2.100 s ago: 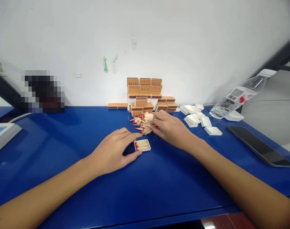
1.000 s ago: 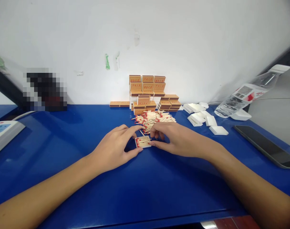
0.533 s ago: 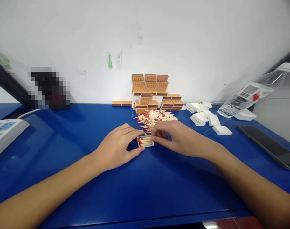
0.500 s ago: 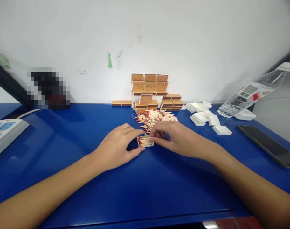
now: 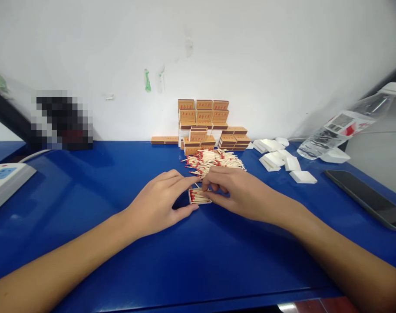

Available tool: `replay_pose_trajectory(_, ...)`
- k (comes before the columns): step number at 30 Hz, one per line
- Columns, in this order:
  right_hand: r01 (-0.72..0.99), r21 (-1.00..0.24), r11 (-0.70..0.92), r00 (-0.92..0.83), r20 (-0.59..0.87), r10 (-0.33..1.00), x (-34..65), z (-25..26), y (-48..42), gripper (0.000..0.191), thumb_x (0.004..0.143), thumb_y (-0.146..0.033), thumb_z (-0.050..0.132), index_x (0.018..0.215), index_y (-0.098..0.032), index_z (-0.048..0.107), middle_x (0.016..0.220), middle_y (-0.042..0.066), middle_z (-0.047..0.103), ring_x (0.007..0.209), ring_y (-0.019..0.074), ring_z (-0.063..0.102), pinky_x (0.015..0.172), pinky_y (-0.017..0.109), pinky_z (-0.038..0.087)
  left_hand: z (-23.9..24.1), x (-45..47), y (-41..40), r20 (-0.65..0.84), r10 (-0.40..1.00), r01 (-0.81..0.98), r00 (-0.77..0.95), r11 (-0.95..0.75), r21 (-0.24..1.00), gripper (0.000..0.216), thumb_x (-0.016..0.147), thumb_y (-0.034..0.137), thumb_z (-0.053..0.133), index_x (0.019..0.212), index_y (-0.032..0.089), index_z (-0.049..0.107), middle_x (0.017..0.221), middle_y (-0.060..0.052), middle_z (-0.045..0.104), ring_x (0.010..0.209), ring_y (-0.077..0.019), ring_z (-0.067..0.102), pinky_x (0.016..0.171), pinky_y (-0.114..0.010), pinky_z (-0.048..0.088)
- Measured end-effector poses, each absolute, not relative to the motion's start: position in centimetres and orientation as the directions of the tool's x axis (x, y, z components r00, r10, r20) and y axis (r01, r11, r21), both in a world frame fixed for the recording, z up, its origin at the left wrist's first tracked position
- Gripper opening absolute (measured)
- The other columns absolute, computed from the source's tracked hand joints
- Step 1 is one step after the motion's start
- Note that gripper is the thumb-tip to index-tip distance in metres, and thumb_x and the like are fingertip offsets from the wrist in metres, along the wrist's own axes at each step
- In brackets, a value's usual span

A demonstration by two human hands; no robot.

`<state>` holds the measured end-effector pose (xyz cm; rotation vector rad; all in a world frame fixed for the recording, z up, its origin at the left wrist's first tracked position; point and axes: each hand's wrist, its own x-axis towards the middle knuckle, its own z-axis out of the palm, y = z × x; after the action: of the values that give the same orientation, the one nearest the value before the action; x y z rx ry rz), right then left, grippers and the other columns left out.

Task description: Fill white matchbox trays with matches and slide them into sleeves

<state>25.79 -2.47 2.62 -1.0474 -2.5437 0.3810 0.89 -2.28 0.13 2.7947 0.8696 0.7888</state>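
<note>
A small white matchbox tray [image 5: 190, 201] lies on the blue tabletop with red-headed matches [image 5: 196, 196] side by side in it. My left hand [image 5: 160, 202] brackets it from the left, the thumb along its near edge and the index finger over its far side. Above the tray's right end, my right hand [image 5: 232, 189] pinches thumb and index finger together. A pale match [image 5: 197, 185] shows at those fingertips, its other end hidden. Just behind the hands spreads a heap of loose matches [image 5: 217, 160], partly covered by my right hand.
Orange matchboxes [image 5: 203, 116] are stacked against the wall. Several white empty trays [image 5: 292, 164] lie to the right, near a leaning plastic bottle [image 5: 341, 126] and a dark phone [image 5: 367, 198]. At the left edge sits a white power strip [image 5: 12, 184].
My right fingertips have shifted slightly left over the tray, and more match heads show in it. My left hand stays around the tray. The view has moved a little.
</note>
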Motion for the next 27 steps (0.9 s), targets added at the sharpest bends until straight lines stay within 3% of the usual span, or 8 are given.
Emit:
replay_pose_trajectory(6, 0.587, -0.438, 0.681, -0.719, 0.105, 0.687, 25.7, 4.0, -3.1, 0.017, 0.096, -0.016, 0.062, 0.08, -0.02, 0.058, 0.081, 0.0, 0.06, 0.072, 0.014, 0.052, 0.068, 0.028, 0.039, 0.1, 0.9, -2.2, 0.472, 0.524, 0.477, 0.709, -0.849, 0.228, 0.051, 0.097, 0.032, 0.071, 0.143, 0.017, 0.055, 0.104, -0.008, 0.074, 0.1, -0.0254, 0.067, 0.089, -0.043, 0.057)
replay_pose_trajectory(27, 0.564, -0.485, 0.668, -0.732, 0.082, 0.677, 25.6, 3.0, -3.1, 0.008, 0.093, -0.013, 0.067, 0.091, -0.02, 0.065, 0.096, 0.002, 0.067, 0.081, 0.0141, 0.061, 0.074, 0.027, 0.045, 0.2, 0.9, -2.3, 0.52, 0.445, 0.428, 0.729, -0.889, 0.16, 0.052, 0.097, 0.031, 0.071, 0.144, 0.017, 0.051, 0.102, -0.007, 0.073, 0.096, -0.0246, 0.066, 0.086, -0.041, 0.057)
